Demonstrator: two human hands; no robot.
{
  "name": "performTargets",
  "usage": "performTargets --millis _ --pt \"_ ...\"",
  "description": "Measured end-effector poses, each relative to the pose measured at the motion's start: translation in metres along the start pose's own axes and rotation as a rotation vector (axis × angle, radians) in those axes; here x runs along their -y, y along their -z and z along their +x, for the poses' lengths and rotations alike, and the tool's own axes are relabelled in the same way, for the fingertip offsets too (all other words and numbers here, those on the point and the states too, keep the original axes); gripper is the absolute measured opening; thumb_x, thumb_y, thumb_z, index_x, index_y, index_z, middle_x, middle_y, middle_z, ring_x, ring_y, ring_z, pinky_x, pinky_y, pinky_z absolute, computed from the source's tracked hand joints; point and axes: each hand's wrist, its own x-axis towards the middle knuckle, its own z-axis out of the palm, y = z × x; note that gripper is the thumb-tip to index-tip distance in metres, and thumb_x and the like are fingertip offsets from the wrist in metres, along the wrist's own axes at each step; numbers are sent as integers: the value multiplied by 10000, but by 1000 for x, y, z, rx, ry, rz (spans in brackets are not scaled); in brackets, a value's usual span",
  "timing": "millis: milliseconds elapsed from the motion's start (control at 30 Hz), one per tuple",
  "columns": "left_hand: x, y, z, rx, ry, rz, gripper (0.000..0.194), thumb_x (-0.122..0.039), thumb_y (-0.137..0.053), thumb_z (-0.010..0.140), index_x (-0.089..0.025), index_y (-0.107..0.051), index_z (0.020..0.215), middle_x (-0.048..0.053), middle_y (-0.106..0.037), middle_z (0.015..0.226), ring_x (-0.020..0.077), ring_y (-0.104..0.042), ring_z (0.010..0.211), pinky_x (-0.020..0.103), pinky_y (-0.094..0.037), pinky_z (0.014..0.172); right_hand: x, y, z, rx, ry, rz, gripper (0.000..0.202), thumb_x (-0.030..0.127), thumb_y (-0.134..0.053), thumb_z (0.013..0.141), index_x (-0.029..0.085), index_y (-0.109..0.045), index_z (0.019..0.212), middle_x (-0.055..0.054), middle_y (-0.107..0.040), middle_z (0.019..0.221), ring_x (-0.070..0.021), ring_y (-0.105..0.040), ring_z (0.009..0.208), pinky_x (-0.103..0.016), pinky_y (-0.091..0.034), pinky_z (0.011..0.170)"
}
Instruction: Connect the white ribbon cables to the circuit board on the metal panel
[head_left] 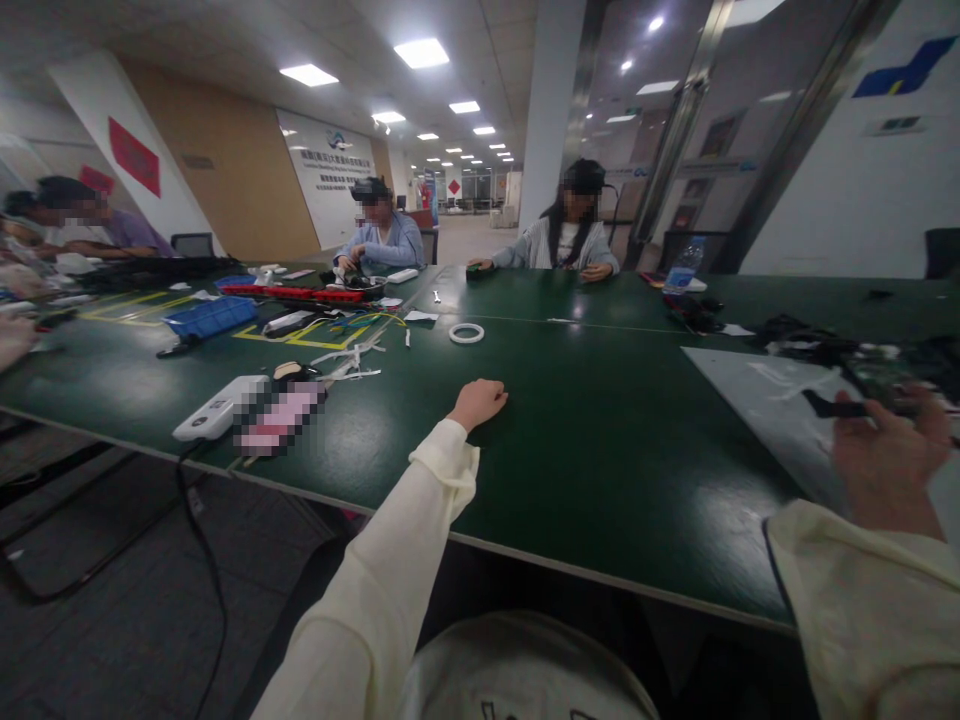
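My left hand (478, 402) rests on the green table (585, 420) with its fingers curled together; whether anything is inside them is hidden. At the right, my right hand (889, 450) is raised over a grey sheet (757, 400), its fingers closed around a black strip-like object (832, 406). Dark cloth-like items and small parts (885, 370) lie just behind that hand. Beyond my left hand sits a white ring (466, 333), lying flat.
On the left are a white power bank (221, 407), a pink phone-like item (283, 418), white strips (352, 362), a blue tray (211, 318) and a red tool strip (300, 292). A water bottle (681, 268) stands back right. Several people sit around the table.
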Motion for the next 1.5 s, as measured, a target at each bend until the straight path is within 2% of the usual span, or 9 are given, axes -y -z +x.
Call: performTargets --millis 100,300,533,733,833,933,1133,1333,1500 --pt "0 0 0 5 15 -9 272 -335 -386 896 -186 -600 822 44 -645 818 159 -601 768 239 -426 646 -7 3 6 260 92 67 569 -162 -386 624 214 -642 965 -49 -581 987 -96 -623 729 -196 -504 557" --pt "3 -3 2 -3 -14 -21 279 -348 -382 896 -186 -587 799 37 -637 793 155 -593 735 235 -417 619 -18 -5 0 295 11 -36 475 -112 -485 611 204 -640 929 -38 -581 871 -119 -614 637 -162 -463 478" --pt "6 -10 5 -32 -10 -60 273 -353 -380 895 -190 -579 803 40 -627 788 156 -587 729 240 -403 623 -18 -42 -54 533 -219 -278 458 39 -625 621 236 -632 1035 -43 -584 889 -114 -597 631 -177 -475 505" --pt "6 -11 8 -237 65 -171 226 -349 -378 903 -206 -552 890 32 -609 829 152 -572 739 245 -408 634 -38 -63 -108 808 -478 -399 469 167 -683 655 279 -593 1102 -3 -581 784 -113 -596 659 -200 -506 595" --pt "5 -10 9 -355 46 -259 180 -308 -404 895 -198 -537 947 32 -583 854 139 -556 737 248 -427 664 -50 -65 -125 976 -560 -441 495 199 -684 673 293 -563 1143 7 -599 862 -108 -598 695 -222 -518 634" --pt "3 -10 11 -404 -25 -366 199 -288 -404 896 -182 -529 1008 44 -564 900 136 -554 777 266 -448 740 -58 -65 -135 1096 -591 -475 484 219 -673 699 293 -551 1161 1 -603 998 -99 -603 746 -209 -514 668" --pt "-10 -10 8 -341 -166 -457 358 -381 -377 904 -164 -464 1176 83 -539 1064 164 -548 929 316 -462 833 -61 -71 -152 1236 -646 -500 460 251 -646 747 297 -532 1191 -9 -529 1195 -95 -604 816 -211 -509 731" --pt "-31 9 -7 -274 -409 -328 460 -446 -426 869 -218 -422 1268 86 -436 1302 230 -383 1211 416 -329 1019 -64 -79 -174 1358 -702 -544 472 281 -630 773 275 -498 1226 -35 -530 1175 -116 -597 847 -257 -509 767" --pt "-42 11 -11 -131 -569 -280 526 -481 -503 819 -211 -442 1266 86 -476 1282 238 -372 1227 404 -313 1025 -63 -84 -181 1429 -669 -667 484 351 -567 822 274 -444 1284 -65 -481 1257 -136 -597 876 -280 -508 762"
